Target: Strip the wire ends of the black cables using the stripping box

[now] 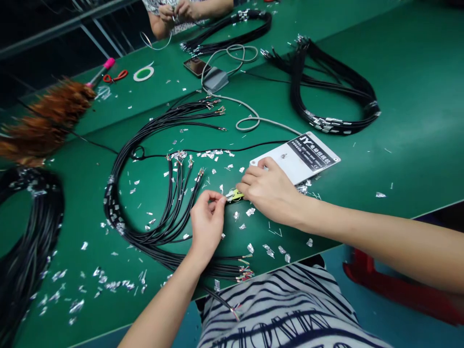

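My left hand (208, 220) is closed, thumb and fingertips pinching the end of a black cable; the fingers hide most of the part held. Right beside those fingertips are the metal jaws of small yellow-green pliers (236, 194). My right hand (266, 191) is wrapped around their handles, and its knuckles are close to a white-and-black labelled plate (311, 157). To the left of both hands curves a bundle of black cables (119, 169), its several stripped ends showing thin coloured wires (244, 275). Whether the jaws touch the cable I cannot tell.
Foil scraps (212, 153) litter the green table (409, 121). More coiled cable bundles lie at right (362, 92) and left (47, 208). A grey pedal-like box (215, 79), a phone (195, 66), tape (143, 73), red scissors (115, 76) and a brown duster (54, 116) lie beyond. Another person's hands (179, 10) work opposite.
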Tool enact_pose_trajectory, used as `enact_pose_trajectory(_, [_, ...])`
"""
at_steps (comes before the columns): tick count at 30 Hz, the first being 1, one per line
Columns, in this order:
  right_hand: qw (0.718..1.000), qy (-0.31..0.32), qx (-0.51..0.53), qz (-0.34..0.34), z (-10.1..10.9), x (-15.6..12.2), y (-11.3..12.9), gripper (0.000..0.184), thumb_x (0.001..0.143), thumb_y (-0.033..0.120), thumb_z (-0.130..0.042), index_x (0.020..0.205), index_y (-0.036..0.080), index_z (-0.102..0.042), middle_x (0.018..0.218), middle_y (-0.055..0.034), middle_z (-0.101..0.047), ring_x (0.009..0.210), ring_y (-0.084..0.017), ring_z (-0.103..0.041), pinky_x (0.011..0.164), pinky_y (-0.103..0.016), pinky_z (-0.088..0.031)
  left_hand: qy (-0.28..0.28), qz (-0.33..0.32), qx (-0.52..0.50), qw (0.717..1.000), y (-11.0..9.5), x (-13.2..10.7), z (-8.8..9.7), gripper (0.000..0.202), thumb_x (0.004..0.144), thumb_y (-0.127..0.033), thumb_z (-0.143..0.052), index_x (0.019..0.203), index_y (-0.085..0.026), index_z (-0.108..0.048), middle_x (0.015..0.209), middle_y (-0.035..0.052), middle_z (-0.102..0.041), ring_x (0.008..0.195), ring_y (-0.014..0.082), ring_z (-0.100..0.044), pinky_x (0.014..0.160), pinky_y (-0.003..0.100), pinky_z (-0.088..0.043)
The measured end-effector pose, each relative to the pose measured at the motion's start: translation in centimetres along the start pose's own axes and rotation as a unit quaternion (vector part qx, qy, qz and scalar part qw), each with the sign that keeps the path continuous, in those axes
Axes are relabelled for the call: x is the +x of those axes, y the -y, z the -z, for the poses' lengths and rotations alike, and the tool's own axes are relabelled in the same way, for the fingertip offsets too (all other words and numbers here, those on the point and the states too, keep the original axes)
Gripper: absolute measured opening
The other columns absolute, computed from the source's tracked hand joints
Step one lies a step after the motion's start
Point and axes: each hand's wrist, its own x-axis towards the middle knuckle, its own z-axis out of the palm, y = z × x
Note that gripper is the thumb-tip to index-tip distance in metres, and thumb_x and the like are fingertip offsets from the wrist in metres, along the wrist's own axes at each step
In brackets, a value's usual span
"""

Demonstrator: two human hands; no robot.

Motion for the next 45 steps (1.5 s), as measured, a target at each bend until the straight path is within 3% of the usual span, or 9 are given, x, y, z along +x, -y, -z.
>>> enact_pose_trajectory(13, [1.0,-0.007,0.023,-0.008,0.2,-0.3,0.2,0.011,0.084,0.008,-0.062,0.078,0.017,-0.065,0.079,-0.0044,-0.071,0.085,-0.025,-0.06,0.078,-0.04,-0.027,0.002,-0.023,0.016,1.0,0.0,0.1,0.0,0.018,0.076,-0.034,-0.063,0.076,-0.018,-0.054,0.057,-0.0054,-0.05,0.044,0.0064,-0.039,0.041,0.018,-0.027])
enact_pose_trajectory(17, [0.99,-0.114,0.082,-0.031,1.8,-3.0,-1.2,0.012,0.089,0.017,-0.062,0.101,0.016,-0.064,0.11,-0.0076,-0.074,0.103,-0.025,-0.063,0.082,-0.039,-0.034,0.003,-0.02,0.011,1.0,0.2,0.1,0.2,0.02,0.075,-0.035,-0.064,0.076,-0.018,-0.055,0.057,-0.0057,-0.049,0.044,0.0066,-0.04,0.041,0.018,-0.027])
enact_pose_trajectory(21, [0.943,-0.263,0.138,-0.149,2.1,-7.3,-1.6,0.013,0.091,0.008,-0.056,0.096,0.02,-0.059,0.107,-0.0056,-0.076,0.1,-0.021,-0.067,0.083,-0.036,-0.04,0.0,-0.008,0.01,1.0,0.3,0.2,0.3,0.022,0.074,-0.037,-0.066,0.076,-0.017,-0.055,0.054,-0.0059,-0.049,0.043,0.0066,-0.039,0.041,0.017,-0.025])
enact_pose_trajectory(29, [0.942,-0.279,0.102,-0.158,-1.1,-9.2,-0.1,0.023,0.085,0.0,-0.059,0.087,0.023,-0.053,0.106,0.0003,-0.077,0.106,-0.024,-0.068,0.088,-0.04,-0.039,-0.005,-0.018,0.003,1.0,0.1,0.2,0.6,0.019,0.073,-0.033,-0.067,0.073,-0.017,-0.056,0.056,-0.0046,-0.052,0.043,0.0062,-0.041,0.04,0.017,-0.027])
enact_pose_trajectory(34, [0.937,-0.296,0.108,-0.151,-0.8,-9.0,-0.6,0.022,0.085,0.001,-0.06,0.087,0.023,-0.055,0.102,-0.0018,-0.077,0.105,-0.025,-0.067,0.089,-0.042,-0.041,-0.029,-0.041,0.012,0.999,0.3,-0.2,1.8,0.018,0.074,-0.031,-0.066,0.073,-0.016,-0.057,0.055,-0.0052,-0.05,0.04,0.0058,-0.041,0.038,0.017,-0.027])
enact_pose_trajectory(37, [0.927,-0.311,0.152,-0.144,-0.1,-9.0,0.7,0.019,0.086,0.003,-0.06,0.093,0.021,-0.059,0.105,-0.0071,-0.075,0.11,-0.026,-0.062,0.089,-0.041,-0.043,-0.048,-0.064,0.014,0.997,0.2,0.2,2.7,0.019,0.075,-0.033,-0.066,0.073,-0.016,-0.056,0.059,-0.0044,-0.052,0.04,0.0058,-0.044,0.039,0.018,-0.031])
enact_pose_trajectory(39, [0.924,-0.286,0.226,-0.118,0.3,-9.0,2.5,0.015,0.088,0.008,-0.059,0.098,0.019,-0.061,0.105,-0.0088,-0.072,0.106,-0.024,-0.062,0.087,-0.039,-0.045,-0.069,-0.085,0.014,0.994,-0.1,1.4,3.5,0.02,0.077,-0.035,-0.064,0.076,-0.017,-0.054,0.065,-0.0037,-0.052,0.041,0.006,-0.047,0.041,0.019,-0.034])
enact_pose_trajectory(42, [0.911,-0.17,0.366,-0.083,0.5,-8.9,5.5,0.009,0.092,0.02,-0.056,0.098,0.019,-0.063,0.099,-0.0068,-0.068,0.09,-0.02,-0.062,0.076,-0.034,-0.045,-0.127,-0.12,0.03,0.984,-0.6,4.5,5.2,0.017,0.079,-0.03,-0.061,0.087,-0.02,-0.05,0.073,-0.0038,-0.05,0.047,0.0083,-0.052,0.046,0.021,-0.038])
enact_pose_trajectory(45, [0.899,-0.085,0.419,-0.092,0.1,-8.7,7.5,0.011,0.092,0.027,-0.058,0.092,0.018,-0.064,0.093,-0.0056,-0.066,0.085,-0.02,-0.059,0.072,-0.034,-0.041,-0.187,-0.154,0.252,0.937,-0.9,7.6,6.9,0.022,0.079,-0.015,-0.056,0.1,-0.019,-0.049,0.077,0.0011,-0.054,0.065,0.0193,-0.062,0.064,0.032,-0.047])
